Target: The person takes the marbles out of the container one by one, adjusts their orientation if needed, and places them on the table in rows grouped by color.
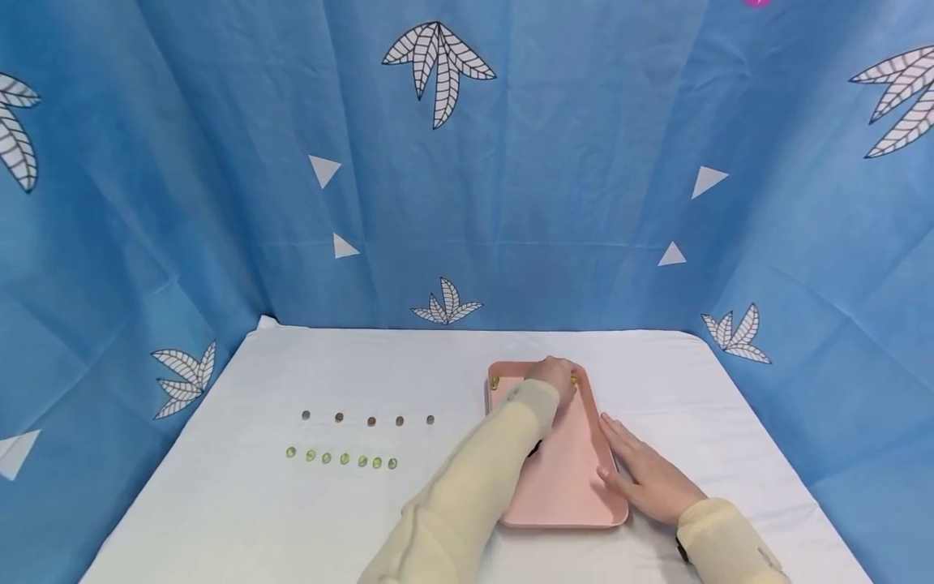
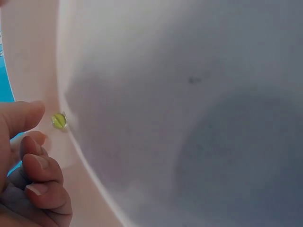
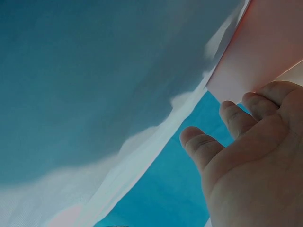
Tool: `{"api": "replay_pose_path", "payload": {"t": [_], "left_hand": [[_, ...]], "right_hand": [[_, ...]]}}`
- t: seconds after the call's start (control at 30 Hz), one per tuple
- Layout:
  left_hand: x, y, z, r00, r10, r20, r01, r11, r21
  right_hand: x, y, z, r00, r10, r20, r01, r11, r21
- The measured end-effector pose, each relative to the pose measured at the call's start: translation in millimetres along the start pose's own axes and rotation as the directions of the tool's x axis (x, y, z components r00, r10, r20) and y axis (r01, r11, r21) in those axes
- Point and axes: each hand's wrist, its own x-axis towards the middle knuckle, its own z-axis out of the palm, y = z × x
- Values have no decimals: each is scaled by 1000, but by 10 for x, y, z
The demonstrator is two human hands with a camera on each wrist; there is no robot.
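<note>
A shallow pink tray (image 1: pixel 565 491) lies on the white cloth, right of the middle. My left hand (image 1: pixel 556 379) reaches into its far right corner, beside a yellow-green glass marble (image 2: pixel 58 120). In the left wrist view the thumb and index finger stand apart just short of that marble, while the other fingers bend loosely with nothing in them. Another yellow marble (image 1: pixel 494 382) sits in the tray's far left corner. Along the tray's right wall rests my right hand (image 1: pixel 649 478), fingers extended against the side.
Left of the tray, a row of several yellow-green marbles (image 1: pixel 345 459) lies on the table. Behind it runs a row of several dark brownish marbles (image 1: pixel 371 422). Blue patterned curtains (image 1: pixel 511 203) enclose the table (image 1: pixel 241 519) at the back and both sides.
</note>
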Motion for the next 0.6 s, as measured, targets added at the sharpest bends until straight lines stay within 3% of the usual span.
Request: {"api": "replay_pose_path", "payload": {"t": [0.13, 0.6], "left_hand": [[8, 10, 10, 1000, -11, 20, 12, 1000, -18], [3, 84, -18, 1000, 22, 22, -23, 999, 49]], "right_hand": [[-9, -8, -5, 1000, 4, 7, -4, 1000, 5], [-21, -30, -30, 999, -34, -33, 33, 999, -19]]}}
